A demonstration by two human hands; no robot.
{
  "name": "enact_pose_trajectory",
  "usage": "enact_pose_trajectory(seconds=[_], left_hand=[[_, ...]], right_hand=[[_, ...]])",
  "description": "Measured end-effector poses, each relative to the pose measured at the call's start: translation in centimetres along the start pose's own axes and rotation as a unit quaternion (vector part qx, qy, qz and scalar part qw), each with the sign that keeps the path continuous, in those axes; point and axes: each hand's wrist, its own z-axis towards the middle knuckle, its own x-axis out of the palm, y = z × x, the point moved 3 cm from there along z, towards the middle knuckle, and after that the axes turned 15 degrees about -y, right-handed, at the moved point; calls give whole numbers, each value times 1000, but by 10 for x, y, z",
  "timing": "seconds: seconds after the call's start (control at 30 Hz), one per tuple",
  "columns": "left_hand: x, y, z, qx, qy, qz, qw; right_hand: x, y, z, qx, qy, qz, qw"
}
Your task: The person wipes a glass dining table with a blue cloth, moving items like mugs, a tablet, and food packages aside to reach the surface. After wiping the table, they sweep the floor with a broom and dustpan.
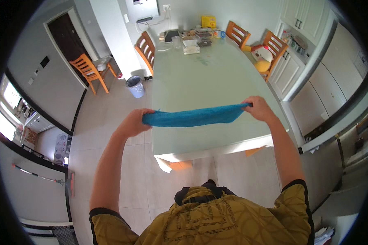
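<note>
A blue cloth (193, 118), seemingly folded lengthwise, is stretched between my hands above the near part of a pale green dining table (202, 82). My left hand (138, 122) grips its left end, just past the table's left edge. At the opposite end, my right hand (259, 108) pinches a corner between thumb and fingers, near the table's right edge. The cloth sags slightly and hangs lower along its right part. Whether it touches the tabletop cannot be told.
Plastic containers (204, 36), a tissue box (191, 49) and a yellow box (208, 22) are at the table's far end. Wooden chairs (145, 50) flank it. A lined waste bin (135, 87) stands left on the floor; a plush toy (261, 55) sits on a right-hand chair.
</note>
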Motion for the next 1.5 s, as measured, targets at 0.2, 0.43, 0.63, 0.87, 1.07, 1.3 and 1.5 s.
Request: enact_pose_trajectory(seconds=[0.2, 0.43, 0.63, 0.87, 1.07, 1.3, 1.5], left_hand=[[-23, -16, 43, -3, 2, 83, 997], [21, 21, 76, 37, -86, 109, 990], [63, 9, 111, -124, -185, 7, 975], [137, 35, 94, -33, -239, -49, 969], [218, 69, -54, -141, -112, -26, 983], [230, 105, -323, -398, -144, -7, 906], [303, 150, -562, -596, 78, -4, 799]], right_hand=[[-25, 2, 55, 10, -13, 25, 1000], [7, -45, 84, 26, 11, 54, 998], [41, -83, 104, 67, -97, 143, 983], [90, -146, 58, 1, -136, 99, 986], [166, -200, -47, -50, 57, 56, 996], [231, -63, -85, -39, 148, 218, 964], [311, 87, -79, -152, 221, 241, 933]])
